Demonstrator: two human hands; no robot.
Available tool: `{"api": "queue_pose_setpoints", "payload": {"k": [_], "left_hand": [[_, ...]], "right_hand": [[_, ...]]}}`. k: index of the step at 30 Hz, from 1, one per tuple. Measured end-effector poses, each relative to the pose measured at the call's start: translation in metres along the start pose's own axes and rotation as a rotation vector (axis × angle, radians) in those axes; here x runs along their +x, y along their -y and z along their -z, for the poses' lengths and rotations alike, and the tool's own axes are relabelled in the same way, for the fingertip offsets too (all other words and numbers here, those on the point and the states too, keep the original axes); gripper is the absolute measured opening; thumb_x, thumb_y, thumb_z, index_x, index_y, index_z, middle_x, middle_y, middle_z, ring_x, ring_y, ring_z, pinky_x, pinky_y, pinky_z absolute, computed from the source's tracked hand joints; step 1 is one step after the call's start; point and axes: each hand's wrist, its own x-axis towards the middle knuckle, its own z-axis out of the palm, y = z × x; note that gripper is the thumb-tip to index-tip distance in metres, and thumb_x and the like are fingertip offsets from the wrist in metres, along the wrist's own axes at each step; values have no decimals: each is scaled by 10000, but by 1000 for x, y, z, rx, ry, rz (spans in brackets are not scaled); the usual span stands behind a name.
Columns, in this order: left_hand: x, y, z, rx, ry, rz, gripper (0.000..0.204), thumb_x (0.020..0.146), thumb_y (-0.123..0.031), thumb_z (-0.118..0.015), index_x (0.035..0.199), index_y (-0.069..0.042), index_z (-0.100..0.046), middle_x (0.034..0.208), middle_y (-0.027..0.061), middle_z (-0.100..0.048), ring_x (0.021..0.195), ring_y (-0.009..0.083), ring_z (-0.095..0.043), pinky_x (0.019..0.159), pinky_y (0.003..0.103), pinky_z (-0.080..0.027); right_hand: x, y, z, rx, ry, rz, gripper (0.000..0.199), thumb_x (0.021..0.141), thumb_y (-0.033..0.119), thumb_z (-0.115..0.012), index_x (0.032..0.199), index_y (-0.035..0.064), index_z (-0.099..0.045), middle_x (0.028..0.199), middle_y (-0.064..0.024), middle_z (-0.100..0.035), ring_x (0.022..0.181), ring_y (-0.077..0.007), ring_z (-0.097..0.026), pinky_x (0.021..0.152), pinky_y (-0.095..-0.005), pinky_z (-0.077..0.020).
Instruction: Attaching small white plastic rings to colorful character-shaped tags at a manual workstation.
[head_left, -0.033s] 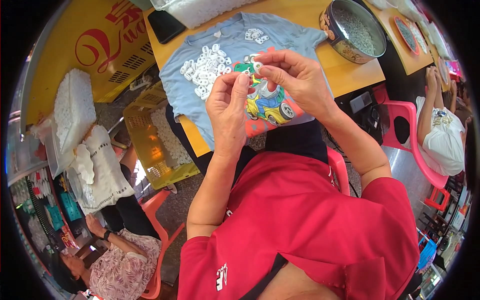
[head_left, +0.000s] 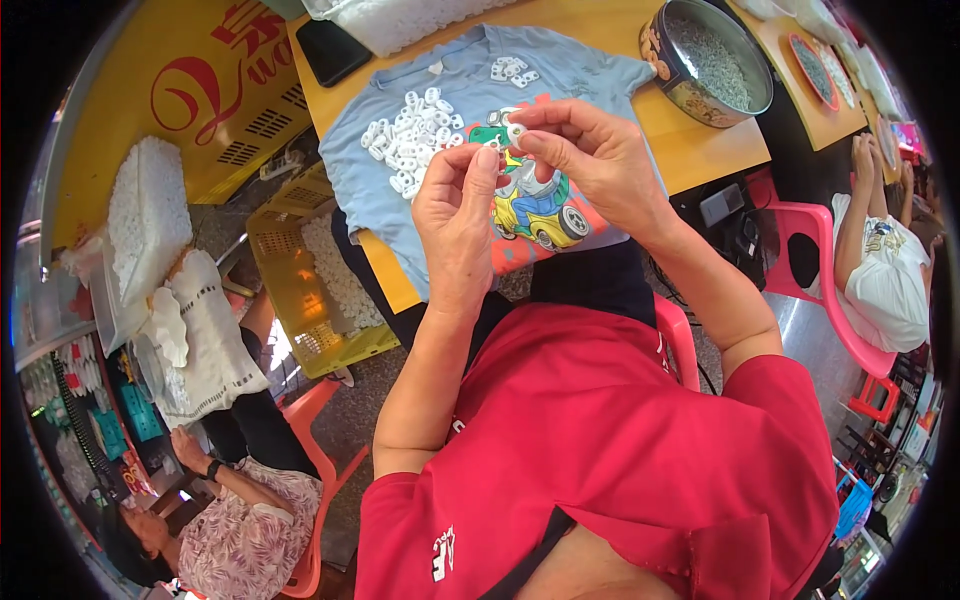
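Observation:
My left hand (head_left: pixel 455 215) and my right hand (head_left: pixel 590 160) are raised together above a light blue T-shirt (head_left: pixel 365 215) with a cartoon car print, spread over the yellow table (head_left: pixel 690 150). The fingertips of my right hand pinch a small white ring-shaped piece (head_left: pixel 516 130). My left thumb and forefinger are closed right beside it, touching the same spot. A pile of similar white pieces (head_left: pixel 405 140) lies on the shirt, with a smaller cluster (head_left: pixel 512 70) near the collar.
A round tin (head_left: pixel 745 95) holding white pieces stands at the table's far right, and a black phone (head_left: pixel 335 45) lies far left. A yellow crate (head_left: pixel 300 290) and white sacks (head_left: pixel 140 220) sit left. One person (head_left: pixel 880 270) sits right on a pink chair, another person (head_left: pixel 240 540) lower left.

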Motion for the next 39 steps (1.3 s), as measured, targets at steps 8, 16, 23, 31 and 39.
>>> {"api": "queue_pose_setpoints", "payload": {"k": [8,16,23,31,39], "left_hand": [[0,1,0,58,-53,-52,127,967,-145,-618,980,-23,-584,901,8,-611,811,50,-547,695,195,-431],[-1,-1,0,48,-39,-40,115,969,-127,-613,971,-20,-571,904,3,-597,817,35,-529,701,197,-431],[-2,2,-2,59,-55,-46,124,972,-131,-609,989,-18,-560,910,3,-576,824,43,-522,723,200,-436],[-3,5,-4,88,-74,-107,124,983,-132,-590,1010,-18,-551,916,2,-567,823,50,-513,732,201,-435],[-6,5,-10,169,-105,-219,92,992,-101,-560,971,-31,-505,902,-4,-525,806,44,-479,720,199,-421]], "right_hand": [[-1,3,-4,-33,21,2,260,949,77,-619,1185,-32,-628,939,-49,-673,735,-69,-589,686,-208,-490],[1,2,-2,-9,29,-35,256,948,76,-620,1183,-25,-632,939,-53,-669,723,-74,-585,684,-216,-490],[1,-1,-5,-4,14,4,240,948,71,-619,1168,-25,-630,951,-52,-667,729,-73,-583,678,-215,-493],[0,2,-13,-38,-11,16,220,948,71,-618,1141,-32,-642,991,-56,-667,737,-70,-590,676,-207,-503],[-2,3,-17,-135,0,71,213,940,69,-628,1124,-34,-661,934,-47,-675,736,-75,-602,673,-210,-506]]}}
